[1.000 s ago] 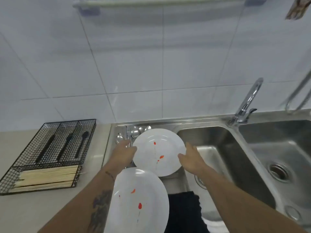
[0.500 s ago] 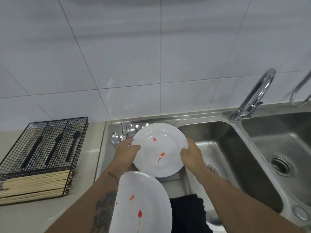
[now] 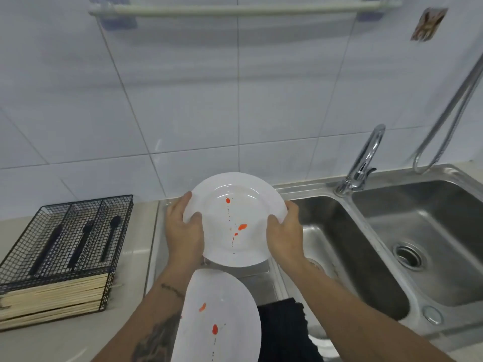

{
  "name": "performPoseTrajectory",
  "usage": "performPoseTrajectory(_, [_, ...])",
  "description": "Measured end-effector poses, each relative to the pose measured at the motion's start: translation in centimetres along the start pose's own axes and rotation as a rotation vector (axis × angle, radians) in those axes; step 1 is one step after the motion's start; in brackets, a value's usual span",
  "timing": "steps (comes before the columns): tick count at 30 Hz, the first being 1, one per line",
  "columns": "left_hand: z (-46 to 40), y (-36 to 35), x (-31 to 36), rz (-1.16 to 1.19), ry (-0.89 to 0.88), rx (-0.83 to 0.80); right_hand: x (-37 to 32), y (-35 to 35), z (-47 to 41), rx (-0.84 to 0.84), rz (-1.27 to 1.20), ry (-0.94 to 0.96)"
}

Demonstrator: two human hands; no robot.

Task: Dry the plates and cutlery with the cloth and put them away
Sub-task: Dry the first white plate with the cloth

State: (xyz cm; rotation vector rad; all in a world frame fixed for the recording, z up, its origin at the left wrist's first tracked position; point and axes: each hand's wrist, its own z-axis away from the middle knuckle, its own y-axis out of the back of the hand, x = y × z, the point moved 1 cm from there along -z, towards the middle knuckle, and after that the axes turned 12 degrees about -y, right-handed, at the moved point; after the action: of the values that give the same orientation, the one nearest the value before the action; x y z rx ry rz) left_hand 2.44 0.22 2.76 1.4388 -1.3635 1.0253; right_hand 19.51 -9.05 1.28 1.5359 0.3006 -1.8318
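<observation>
Both hands hold one white plate (image 3: 235, 218) up over the steel draining board at the left end of the sink (image 3: 366, 244). The left hand (image 3: 184, 228) grips its left rim, thumb curled over the top face, and the right hand (image 3: 285, 233) grips the right rim the same way. Orange-red spots mark the plate's middle. A second spotted plate (image 3: 219, 317) sits nearer the person, just beside a dark cloth (image 3: 285, 333). On the counter to the left, a black wire tray (image 3: 65, 239) holds dark cutlery (image 3: 82, 240) and pale chopsticks (image 3: 52, 299)
</observation>
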Motion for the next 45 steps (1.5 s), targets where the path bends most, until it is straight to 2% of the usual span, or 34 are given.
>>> performPoseTrajectory(6, [2.9,2.6,1.5,0.276,0.21,0.097,0.3,0.8,3.6,-0.117,0.047,-0.003])
performPoseTrajectory(11, [5.8,5.4,0.9,0.332,0.288,0.165,0.9,2.0,6.1,-0.238,0.104,0.007])
performPoseTrajectory(14, [6.6,7.2,0.5,0.336,0.322,0.173,2.2,3.3,7.6,-0.176,0.144,0.048])
performPoseTrajectory(18, [7.9,9.6,0.2,0.325,0.325,0.15,7.1,5.5,10.0,-0.079,0.495,0.062])
performPoseTrajectory(22, [8.7,11.8,0.2,0.332,0.32,0.137,12.3,6.1,13.1,-0.16,0.998,0.125])
performPoseTrajectory(25, [9.3,12.9,0.0,0.329,0.32,0.131,14.7,5.4,15.1,-0.22,1.176,0.045])
performPoseTrajectory(34, [10.9,14.2,-0.1,0.271,0.352,0.085,14.0,4.9,16.4,-0.102,1.198,-0.003])
performPoseTrajectory(38, [10.8,14.3,0.1,0.269,0.351,0.084,13.4,4.7,15.7,-0.059,1.08,-0.079])
performPoseTrajectory(45, [10.3,13.7,0.2,0.265,0.355,0.113,15.2,3.0,15.6,0.082,1.131,-0.033])
